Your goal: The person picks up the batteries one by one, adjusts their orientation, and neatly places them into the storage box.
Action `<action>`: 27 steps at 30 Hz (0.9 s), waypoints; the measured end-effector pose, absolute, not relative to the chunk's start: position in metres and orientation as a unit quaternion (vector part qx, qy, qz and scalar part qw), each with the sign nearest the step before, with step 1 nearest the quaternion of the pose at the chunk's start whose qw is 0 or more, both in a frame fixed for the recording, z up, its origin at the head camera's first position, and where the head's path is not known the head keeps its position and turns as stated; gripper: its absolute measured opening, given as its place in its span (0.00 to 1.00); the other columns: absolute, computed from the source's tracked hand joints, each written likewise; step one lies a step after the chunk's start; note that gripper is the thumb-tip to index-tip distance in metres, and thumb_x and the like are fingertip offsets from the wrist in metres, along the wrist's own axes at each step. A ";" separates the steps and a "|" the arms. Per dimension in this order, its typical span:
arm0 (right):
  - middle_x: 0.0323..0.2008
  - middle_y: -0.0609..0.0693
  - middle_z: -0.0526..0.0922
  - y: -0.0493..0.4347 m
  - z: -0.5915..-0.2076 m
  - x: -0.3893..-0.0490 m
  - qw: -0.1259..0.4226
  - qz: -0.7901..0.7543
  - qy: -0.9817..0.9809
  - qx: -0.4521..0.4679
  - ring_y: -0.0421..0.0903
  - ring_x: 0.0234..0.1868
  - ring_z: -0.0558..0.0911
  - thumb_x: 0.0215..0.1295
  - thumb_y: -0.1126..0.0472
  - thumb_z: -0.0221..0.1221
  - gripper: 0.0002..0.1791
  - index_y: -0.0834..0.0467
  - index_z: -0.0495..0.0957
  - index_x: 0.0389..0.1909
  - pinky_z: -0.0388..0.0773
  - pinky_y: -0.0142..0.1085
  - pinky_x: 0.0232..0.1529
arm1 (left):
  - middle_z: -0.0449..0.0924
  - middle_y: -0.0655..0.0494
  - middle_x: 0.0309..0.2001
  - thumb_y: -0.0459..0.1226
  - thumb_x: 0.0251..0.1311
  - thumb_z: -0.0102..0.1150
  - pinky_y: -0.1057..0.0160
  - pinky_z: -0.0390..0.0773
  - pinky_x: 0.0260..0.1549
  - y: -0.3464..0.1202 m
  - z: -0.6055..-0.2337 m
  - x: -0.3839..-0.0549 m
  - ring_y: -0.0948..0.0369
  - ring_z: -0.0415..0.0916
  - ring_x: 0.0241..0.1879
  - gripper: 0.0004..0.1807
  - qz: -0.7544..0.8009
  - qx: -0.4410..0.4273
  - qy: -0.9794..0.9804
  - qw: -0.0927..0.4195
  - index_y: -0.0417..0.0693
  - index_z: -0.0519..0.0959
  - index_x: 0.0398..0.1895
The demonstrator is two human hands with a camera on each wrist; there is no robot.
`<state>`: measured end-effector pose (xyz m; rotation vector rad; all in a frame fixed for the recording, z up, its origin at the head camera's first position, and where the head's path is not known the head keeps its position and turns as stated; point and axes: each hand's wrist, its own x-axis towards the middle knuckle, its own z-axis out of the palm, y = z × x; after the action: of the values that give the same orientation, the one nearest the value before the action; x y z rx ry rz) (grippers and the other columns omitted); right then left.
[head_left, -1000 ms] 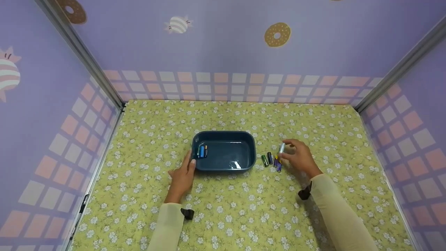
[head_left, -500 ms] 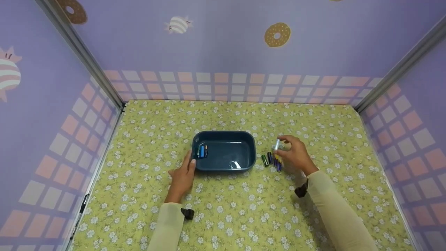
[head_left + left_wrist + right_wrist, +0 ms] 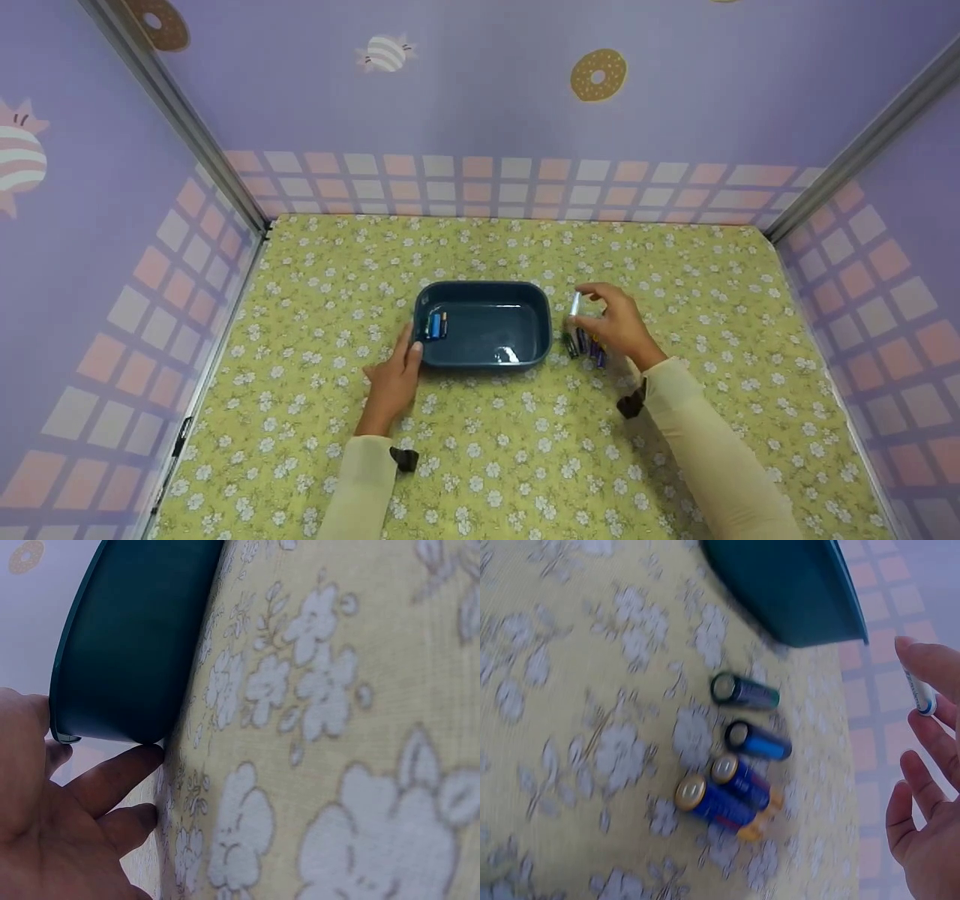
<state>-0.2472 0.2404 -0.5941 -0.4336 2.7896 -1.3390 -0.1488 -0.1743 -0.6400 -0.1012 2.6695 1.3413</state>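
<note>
A dark teal plastic basin (image 3: 480,363) stands on the tabletop. My left hand (image 3: 393,381) holds its front left corner, thumb at the rim (image 3: 54,671) and fingers against the outer wall. Inside the basin's left end lie a green battery (image 3: 428,328), a blue battery (image 3: 436,327) and a dark battery with a copper end (image 3: 444,325). My right hand (image 3: 616,321) pinches a white battery (image 3: 575,304) between thumb and fingertips, just right of the basin. Below that hand lie a green battery (image 3: 745,691), a dark blue battery (image 3: 758,741) and two purple-blue batteries (image 3: 712,802) with orange ends.
A yellow floral cloth (image 3: 480,465) covers the table. Purple walls with a pink and white checked border (image 3: 517,180) enclose it at the back and both sides. Metal posts (image 3: 217,157) stand at the rear corners.
My right hand has moved left and slightly away from me with the white battery, from above the loose batteries toward the basin's right side. The left hand and basin have stayed in place.
</note>
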 end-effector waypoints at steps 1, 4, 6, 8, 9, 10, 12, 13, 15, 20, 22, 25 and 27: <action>0.63 0.52 0.79 0.238 -0.593 -0.248 0.007 -0.430 0.892 -0.139 0.61 0.62 0.76 0.62 0.54 0.73 0.29 0.49 0.78 0.64 0.77 0.56 0.54 | 0.64 0.47 0.77 0.66 0.77 0.27 0.24 0.17 0.67 -0.174 -0.640 -0.149 0.35 0.64 0.72 0.37 0.448 -0.034 0.890 0.075 0.69 0.43 0.84; 0.61 0.52 0.79 0.229 -0.590 -0.250 0.000 -0.434 0.889 -0.146 0.61 0.61 0.77 0.62 0.55 0.73 0.29 0.49 0.79 0.64 0.77 0.56 0.52 | 0.63 0.48 0.77 0.66 0.76 0.27 0.24 0.17 0.68 -0.174 -0.639 -0.149 0.35 0.64 0.72 0.38 0.447 -0.036 0.891 0.073 0.70 0.43 0.84; 0.61 0.51 0.80 0.224 -0.589 -0.252 -0.003 -0.435 0.888 -0.151 0.59 0.60 0.77 0.62 0.55 0.73 0.29 0.49 0.79 0.63 0.78 0.56 0.51 | 0.63 0.48 0.77 0.66 0.76 0.27 0.25 0.16 0.68 -0.174 -0.639 -0.148 0.35 0.64 0.72 0.37 0.447 -0.038 0.891 0.073 0.70 0.43 0.84; 0.61 0.51 0.80 0.218 -0.587 -0.253 -0.002 -0.435 0.887 -0.157 0.59 0.60 0.77 0.62 0.52 0.73 0.29 0.49 0.79 0.63 0.78 0.57 0.51 | 0.63 0.48 0.77 0.67 0.76 0.28 0.25 0.17 0.68 -0.174 -0.640 -0.148 0.34 0.64 0.72 0.37 0.446 -0.039 0.891 0.072 0.71 0.43 0.84; 0.61 0.51 0.80 0.216 -0.586 -0.253 0.000 -0.435 0.886 -0.158 0.59 0.60 0.77 0.62 0.51 0.73 0.29 0.49 0.79 0.64 0.78 0.56 0.51 | 0.62 0.48 0.77 0.67 0.76 0.28 0.25 0.17 0.68 -0.174 -0.640 -0.149 0.34 0.63 0.72 0.37 0.447 -0.039 0.891 0.072 0.71 0.43 0.84; 0.61 0.51 0.80 0.213 -0.586 -0.254 0.001 -0.436 0.886 -0.159 0.60 0.60 0.77 0.61 0.50 0.73 0.29 0.48 0.79 0.64 0.78 0.55 0.51 | 0.62 0.48 0.77 0.67 0.76 0.27 0.25 0.16 0.68 -0.174 -0.640 -0.149 0.34 0.63 0.73 0.37 0.448 -0.039 0.891 0.072 0.71 0.43 0.84; 0.61 0.50 0.80 0.208 -0.585 -0.255 0.004 -0.440 0.884 -0.161 0.60 0.60 0.77 0.61 0.48 0.73 0.30 0.47 0.79 0.64 0.78 0.53 0.50 | 0.62 0.49 0.77 0.67 0.76 0.28 0.25 0.16 0.68 -0.174 -0.640 -0.148 0.34 0.63 0.73 0.37 0.448 -0.040 0.890 0.072 0.72 0.43 0.84; 0.61 0.50 0.80 0.205 -0.584 -0.256 0.005 -0.442 0.882 -0.162 0.61 0.60 0.78 0.61 0.48 0.73 0.30 0.47 0.79 0.63 0.77 0.52 0.50 | 0.62 0.49 0.77 0.66 0.76 0.28 0.25 0.17 0.68 -0.174 -0.641 -0.149 0.35 0.63 0.73 0.37 0.449 -0.039 0.890 0.072 0.71 0.43 0.84; 0.60 0.50 0.81 0.200 -0.582 -0.257 0.002 -0.444 0.881 -0.163 0.60 0.59 0.78 0.60 0.47 0.74 0.30 0.47 0.79 0.63 0.77 0.49 0.49 | 0.62 0.49 0.77 0.66 0.77 0.28 0.25 0.17 0.68 -0.175 -0.641 -0.148 0.35 0.63 0.73 0.37 0.450 -0.036 0.889 0.071 0.71 0.43 0.84; 0.59 0.49 0.82 0.189 -0.575 -0.260 -0.004 -0.451 0.876 -0.173 0.57 0.57 0.80 0.59 0.48 0.75 0.31 0.47 0.80 0.63 0.77 0.47 0.48 | 0.62 0.49 0.77 0.65 0.77 0.28 0.25 0.17 0.68 -0.175 -0.643 -0.149 0.36 0.63 0.73 0.37 0.449 -0.033 0.890 0.070 0.70 0.43 0.84; 0.59 0.49 0.82 0.184 -0.574 -0.261 -0.002 -0.456 0.872 -0.177 0.56 0.57 0.80 0.59 0.48 0.75 0.30 0.47 0.79 0.63 0.77 0.47 0.47 | 0.62 0.49 0.77 0.66 0.77 0.28 0.24 0.17 0.68 -0.175 -0.642 -0.149 0.35 0.63 0.73 0.37 0.448 -0.034 0.890 0.072 0.70 0.43 0.84; 0.58 0.48 0.82 0.176 -0.573 -0.263 -0.001 -0.461 0.868 -0.182 0.56 0.56 0.80 0.59 0.48 0.74 0.30 0.45 0.79 0.63 0.77 0.46 0.47 | 0.62 0.48 0.77 0.66 0.77 0.27 0.24 0.17 0.67 -0.175 -0.642 -0.149 0.35 0.63 0.73 0.37 0.446 -0.035 0.891 0.073 0.70 0.42 0.84; 0.57 0.48 0.82 0.170 -0.574 -0.264 0.000 -0.468 0.864 -0.185 0.56 0.56 0.80 0.59 0.48 0.74 0.30 0.45 0.79 0.63 0.77 0.45 0.46 | 0.62 0.48 0.77 0.66 0.77 0.27 0.25 0.17 0.67 -0.174 -0.641 -0.149 0.35 0.63 0.73 0.37 0.445 -0.036 0.892 0.073 0.71 0.42 0.84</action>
<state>-0.2644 0.1703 -0.5736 -0.5806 2.7150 -1.4683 -0.1490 -0.1744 -0.6413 -0.1075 2.6790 1.3358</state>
